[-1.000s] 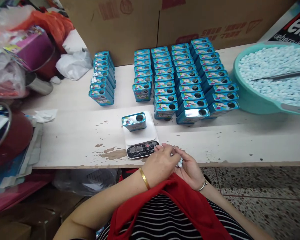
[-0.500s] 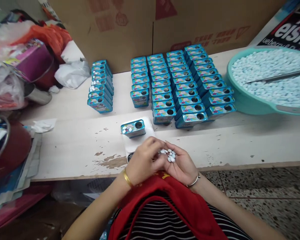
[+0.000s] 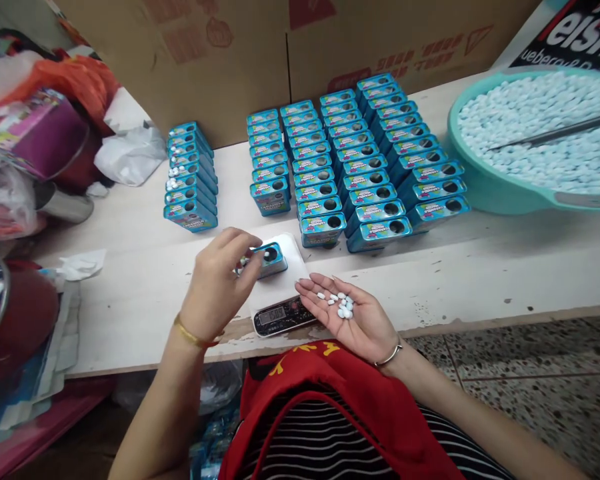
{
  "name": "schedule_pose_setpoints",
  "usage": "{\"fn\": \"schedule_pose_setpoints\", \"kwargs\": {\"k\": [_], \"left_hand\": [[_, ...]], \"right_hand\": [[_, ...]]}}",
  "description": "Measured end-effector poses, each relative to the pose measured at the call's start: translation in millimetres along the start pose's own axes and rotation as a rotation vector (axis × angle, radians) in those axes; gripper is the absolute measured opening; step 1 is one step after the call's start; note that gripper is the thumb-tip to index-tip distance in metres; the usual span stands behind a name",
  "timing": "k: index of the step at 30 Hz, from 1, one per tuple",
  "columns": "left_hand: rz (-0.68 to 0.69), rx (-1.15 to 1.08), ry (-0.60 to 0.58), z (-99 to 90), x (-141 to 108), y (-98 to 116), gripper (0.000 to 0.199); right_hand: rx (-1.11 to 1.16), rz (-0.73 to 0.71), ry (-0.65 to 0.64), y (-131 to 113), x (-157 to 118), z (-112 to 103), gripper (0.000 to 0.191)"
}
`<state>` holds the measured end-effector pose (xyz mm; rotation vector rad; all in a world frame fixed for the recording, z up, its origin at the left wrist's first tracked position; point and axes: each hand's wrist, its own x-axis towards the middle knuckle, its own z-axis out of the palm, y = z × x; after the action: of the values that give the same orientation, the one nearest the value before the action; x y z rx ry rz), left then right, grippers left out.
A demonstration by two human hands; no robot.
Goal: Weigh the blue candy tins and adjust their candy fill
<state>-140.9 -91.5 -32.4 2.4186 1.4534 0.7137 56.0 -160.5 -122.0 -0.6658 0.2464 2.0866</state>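
Observation:
My left hand [image 3: 230,267] is at a small blue tin [image 3: 273,268], its thumb and forefinger pinched over the round dark opening; a white candy [image 3: 267,255] shows at the fingertips. The tin stands on a white kitchen scale [image 3: 294,259] with a lit display whose digits are too blurred to read. A few more candies on the tin's top are partly hidden by my fingers. Palm up beside the scale's front corner, my right hand [image 3: 365,327] is cupped loosely with several small oval candies [image 3: 346,308] lying in it.
Rows of open blue tins [image 3: 375,195] stand behind the scale, with a shorter row [image 3: 190,217] at the left, some topped with candies. A large turquoise basin [image 3: 510,193] full of candies holds a dark flat tool [image 3: 555,132]. A cardboard box [image 3: 250,73] backs the table.
My left hand has moved from the right palm leftward and up to the tin on the scale. My right hand has opened flatter, still bearing candies, and the scale's display is uncovered.

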Motion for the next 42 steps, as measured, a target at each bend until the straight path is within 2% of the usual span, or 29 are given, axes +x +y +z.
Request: {"fn": "schedule_pose_setpoints", "kwargs": {"k": [2,6,8,10,17,20,22,28,33,37,42], "left_hand": [[0.004,0.013,0.062,-17.6,-3.1,3.9,0.008],[-0.070,0.077,0.281,-50.3,-16.5,4.9,0.005],[-0.147,0.106,0.318,-58.6,-25.9,0.7,0.008],[-0.221,0.117,0.299,-60.6,-35.2,-5.9,0.011],[-0.259,0.005,0.288,-40.8,-53.9,-26.4,0.010],[-0.274,-0.051,0.212,-30.9,-55.9,-28.0,0.013],[-0.237,-0.066,0.138,-24.9,-54.6,-28.2,0.013],[-0.063,-0.023,-0.053,-11.7,-41.2,-32.8,0.016],[0.009,0.086,-0.144,-11.8,-29.1,-37.1,0.017],[0.052,0.131,-0.181,-7.0,-18.5,-33.2,0.016],[0.063,0.037,-0.152,3.9,-5.2,-25.5,0.016]], "right_hand": [[0.003,-0.007,0.018,-2.6,-3.1,-4.0,0.029],[0.017,-0.036,0.079,-8.0,-9.0,-12.8,0.028],[0.018,-0.054,0.127,-10.3,-11.1,-18.2,0.026],[-0.001,-0.057,0.165,-12.1,-12.6,-24.2,0.021],[-0.026,-0.062,0.183,-12.5,-16.5,-36.9,0.014],[-0.032,-0.062,0.207,-11.6,-16.3,-37.2,0.011],[-0.044,-0.062,0.215,-10.8,-15.4,-36.8,0.011],[-0.045,-0.055,0.217,-6.3,-11.8,-32.3,0.013],[-0.011,-0.044,0.256,-4.3,-9.7,-25.5,0.018],[-0.004,-0.049,0.242,-4.5,-7.1,-24.6,0.017],[0.008,-0.038,0.228,-2.8,-4.0,-28.0,0.012]]}}
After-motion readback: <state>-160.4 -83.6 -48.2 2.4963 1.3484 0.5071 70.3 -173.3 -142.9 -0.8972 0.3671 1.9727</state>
